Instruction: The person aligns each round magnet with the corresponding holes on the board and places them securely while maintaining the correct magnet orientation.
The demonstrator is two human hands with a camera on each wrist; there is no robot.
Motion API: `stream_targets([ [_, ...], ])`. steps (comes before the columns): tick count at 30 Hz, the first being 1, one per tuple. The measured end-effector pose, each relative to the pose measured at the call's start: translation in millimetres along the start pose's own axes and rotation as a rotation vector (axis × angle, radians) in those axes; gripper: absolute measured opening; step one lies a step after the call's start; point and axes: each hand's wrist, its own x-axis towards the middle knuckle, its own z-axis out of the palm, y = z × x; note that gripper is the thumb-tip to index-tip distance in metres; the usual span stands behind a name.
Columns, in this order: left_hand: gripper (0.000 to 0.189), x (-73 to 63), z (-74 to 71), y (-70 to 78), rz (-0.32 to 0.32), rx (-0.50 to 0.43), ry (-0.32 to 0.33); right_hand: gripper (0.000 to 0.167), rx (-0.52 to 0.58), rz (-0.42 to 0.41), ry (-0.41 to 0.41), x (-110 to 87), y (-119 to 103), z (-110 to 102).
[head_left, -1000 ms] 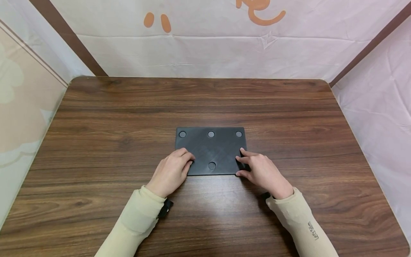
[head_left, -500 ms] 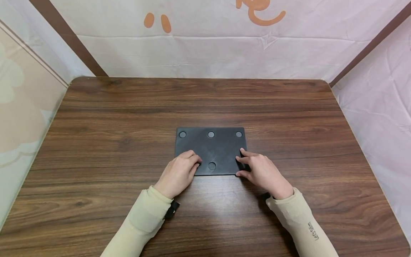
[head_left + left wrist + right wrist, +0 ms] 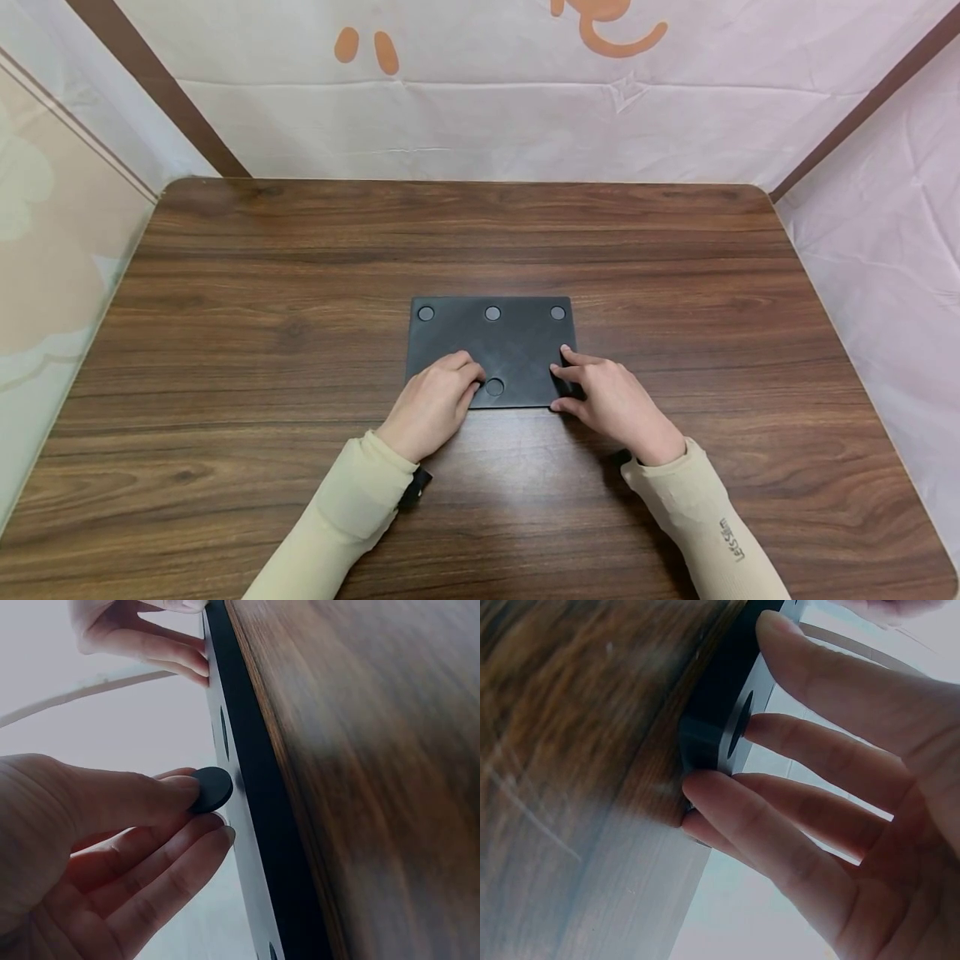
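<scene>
A black rectangular plate [image 3: 525,342] lies flat on the table, with round recesses [image 3: 494,387] in its top. Between the thumb and fingers of my left hand [image 3: 431,404] is a small dark round disc [image 3: 214,789], pinched and tilted just above the plate's near edge. That hand is left of the near middle recess and hides the disc in the head view. My right hand [image 3: 617,402] grips the plate's near right corner: the thumb [image 3: 780,637] presses the near edge, one fingertip is at a corner recess [image 3: 741,724], and others touch the right side.
The wooden table [image 3: 262,333] runs out on all sides of the plate. A pale fabric wall [image 3: 480,125] with orange shapes stands behind it, and more fabric hangs at both sides. Dark wrist devices [image 3: 414,487] show beneath the sleeves.
My left hand has slid rightward along the near part of the plate, toward the near middle recess. The right hand and the plate have stayed in place.
</scene>
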Motion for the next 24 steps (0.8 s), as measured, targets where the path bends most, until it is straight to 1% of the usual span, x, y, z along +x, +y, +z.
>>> stream_targets([
  [5,0.007,2.3,1.0,1.8,0.005,-0.007,0.0,0.047,-0.001,0.005,-0.001,0.1,0,0],
  [11,0.007,5.5,2.3,5.7,0.0,-0.007,-0.031,0.047,0.003,0.014,-0.011,-0.4,-1,-1],
  [18,0.008,9.0,4.3,9.5,0.016,0.008,-0.046,0.048,0.003,-0.006,0.004,0.1,-1,0],
  [24,0.013,10.4,8.2,10.5,0.025,0.019,-0.072,0.047,0.003,-0.001,0.002,-0.1,0,0],
])
